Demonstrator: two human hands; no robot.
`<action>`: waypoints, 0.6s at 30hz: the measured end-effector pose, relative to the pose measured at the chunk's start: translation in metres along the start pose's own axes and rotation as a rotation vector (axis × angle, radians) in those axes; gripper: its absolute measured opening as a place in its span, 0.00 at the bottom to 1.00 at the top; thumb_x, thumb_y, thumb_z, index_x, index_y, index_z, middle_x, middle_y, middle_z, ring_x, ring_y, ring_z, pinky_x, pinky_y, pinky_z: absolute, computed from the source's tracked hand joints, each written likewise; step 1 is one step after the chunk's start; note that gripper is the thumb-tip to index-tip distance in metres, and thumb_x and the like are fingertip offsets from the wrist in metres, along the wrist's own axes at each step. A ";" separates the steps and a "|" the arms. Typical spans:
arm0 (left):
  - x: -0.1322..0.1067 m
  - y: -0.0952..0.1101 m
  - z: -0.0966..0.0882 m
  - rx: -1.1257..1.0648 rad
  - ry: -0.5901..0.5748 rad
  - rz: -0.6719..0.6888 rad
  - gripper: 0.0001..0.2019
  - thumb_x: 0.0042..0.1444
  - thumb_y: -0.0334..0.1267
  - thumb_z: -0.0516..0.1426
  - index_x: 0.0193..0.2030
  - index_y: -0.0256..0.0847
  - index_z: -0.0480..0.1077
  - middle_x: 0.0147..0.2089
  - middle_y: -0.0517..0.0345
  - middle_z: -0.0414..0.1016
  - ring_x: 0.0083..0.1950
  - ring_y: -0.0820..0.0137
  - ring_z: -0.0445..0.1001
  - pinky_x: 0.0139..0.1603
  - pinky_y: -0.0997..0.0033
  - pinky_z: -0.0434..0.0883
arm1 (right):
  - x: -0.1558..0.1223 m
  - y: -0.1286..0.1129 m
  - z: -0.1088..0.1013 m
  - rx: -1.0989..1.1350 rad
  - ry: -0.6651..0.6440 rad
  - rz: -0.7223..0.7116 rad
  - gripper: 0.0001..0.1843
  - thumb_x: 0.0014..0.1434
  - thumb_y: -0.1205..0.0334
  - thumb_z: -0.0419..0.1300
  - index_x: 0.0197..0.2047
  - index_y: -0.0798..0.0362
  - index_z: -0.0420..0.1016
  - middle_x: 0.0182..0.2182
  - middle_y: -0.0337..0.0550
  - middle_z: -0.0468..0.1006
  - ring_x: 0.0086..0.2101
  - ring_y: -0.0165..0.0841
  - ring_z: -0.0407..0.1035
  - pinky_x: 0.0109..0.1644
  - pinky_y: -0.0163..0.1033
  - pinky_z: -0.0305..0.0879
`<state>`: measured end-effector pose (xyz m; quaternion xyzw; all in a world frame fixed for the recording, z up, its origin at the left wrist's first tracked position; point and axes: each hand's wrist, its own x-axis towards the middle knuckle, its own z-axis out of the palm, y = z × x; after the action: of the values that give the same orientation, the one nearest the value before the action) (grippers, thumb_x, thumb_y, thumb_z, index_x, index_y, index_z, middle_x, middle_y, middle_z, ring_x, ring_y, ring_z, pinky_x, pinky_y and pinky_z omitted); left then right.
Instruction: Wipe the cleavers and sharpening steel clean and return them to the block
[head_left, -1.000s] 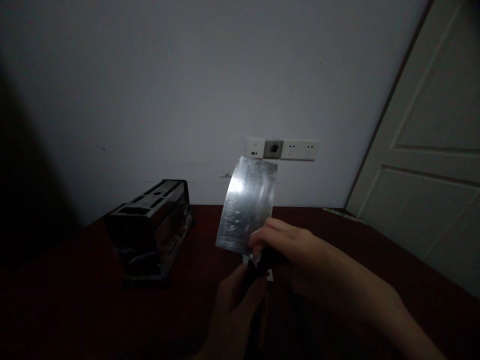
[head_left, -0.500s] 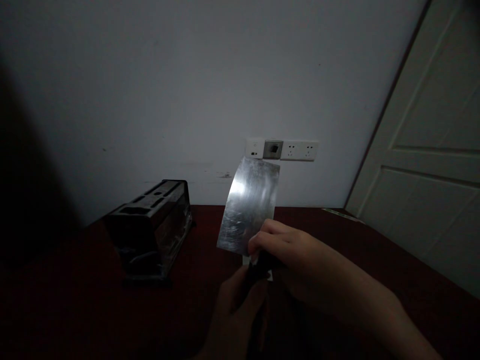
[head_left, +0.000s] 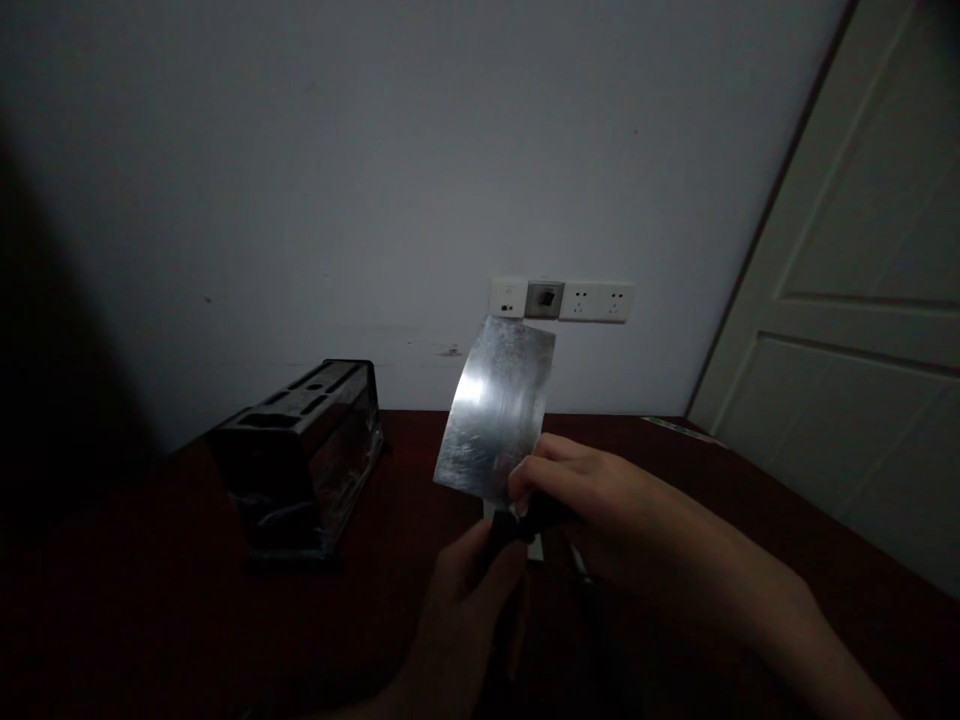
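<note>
Cleaver (head_left: 495, 410) upright, right hand (head_left: 592, 500) gripping its handle, left hand (head_left: 465, 610) closed on the handle's end, knife block (head_left: 300, 460) nearby

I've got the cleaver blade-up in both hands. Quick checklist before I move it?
1. Grip: left hand and right hand both closed on the cleaver at its handle: ok.
2. Right fingers clear of the blade: they sit at its heel: cannot tell.
3. Blade apart from the block: ok.
4. Block slots free: too dark: cannot tell.
5. Lighting: dim: not ok.
</note>
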<state>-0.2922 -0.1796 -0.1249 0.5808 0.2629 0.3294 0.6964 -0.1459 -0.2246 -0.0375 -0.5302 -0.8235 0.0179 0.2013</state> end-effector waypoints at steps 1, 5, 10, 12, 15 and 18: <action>0.000 0.001 0.000 0.000 -0.002 0.002 0.17 0.51 0.52 0.54 0.34 0.37 0.64 0.18 0.68 0.58 0.13 0.83 0.54 0.12 0.83 0.54 | -0.001 0.001 -0.001 -0.008 -0.006 0.003 0.17 0.47 0.82 0.51 0.35 0.52 0.66 0.35 0.40 0.69 0.31 0.28 0.63 0.32 0.31 0.59; 0.000 0.007 -0.003 0.022 0.026 0.067 0.15 0.54 0.50 0.53 0.35 0.37 0.64 0.18 0.68 0.58 0.14 0.82 0.55 0.13 0.82 0.55 | -0.004 0.005 -0.006 -0.045 0.017 0.034 0.15 0.50 0.79 0.52 0.36 0.52 0.68 0.35 0.40 0.70 0.31 0.28 0.64 0.32 0.32 0.60; -0.001 0.014 -0.009 0.047 0.011 0.145 0.14 0.57 0.48 0.51 0.36 0.36 0.64 0.18 0.67 0.59 0.15 0.82 0.57 0.14 0.83 0.55 | -0.005 0.018 -0.013 0.025 0.110 0.070 0.12 0.51 0.74 0.56 0.38 0.51 0.68 0.35 0.39 0.72 0.34 0.30 0.66 0.37 0.35 0.61; -0.001 0.016 -0.009 0.036 0.009 0.147 0.15 0.56 0.48 0.51 0.38 0.36 0.65 0.18 0.67 0.60 0.14 0.82 0.57 0.13 0.82 0.55 | -0.001 0.029 -0.007 0.125 0.097 0.067 0.11 0.50 0.73 0.57 0.38 0.52 0.68 0.34 0.37 0.73 0.34 0.29 0.67 0.37 0.34 0.61; 0.000 0.019 -0.007 0.020 0.017 0.142 0.15 0.55 0.48 0.52 0.38 0.36 0.65 0.19 0.66 0.61 0.14 0.82 0.58 0.13 0.82 0.56 | 0.013 0.051 0.017 0.271 0.048 0.063 0.11 0.49 0.74 0.56 0.37 0.54 0.68 0.31 0.37 0.74 0.32 0.29 0.68 0.37 0.35 0.63; -0.001 0.021 -0.005 0.000 0.021 0.118 0.14 0.54 0.47 0.53 0.37 0.36 0.64 0.19 0.66 0.62 0.13 0.82 0.58 0.13 0.82 0.55 | 0.030 0.066 0.055 0.366 0.087 0.065 0.12 0.48 0.74 0.57 0.38 0.56 0.69 0.33 0.39 0.74 0.35 0.30 0.69 0.39 0.36 0.64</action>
<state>-0.2996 -0.1751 -0.1050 0.5917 0.2353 0.3759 0.6731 -0.1183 -0.1588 -0.0943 -0.5114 -0.7792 0.1510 0.3293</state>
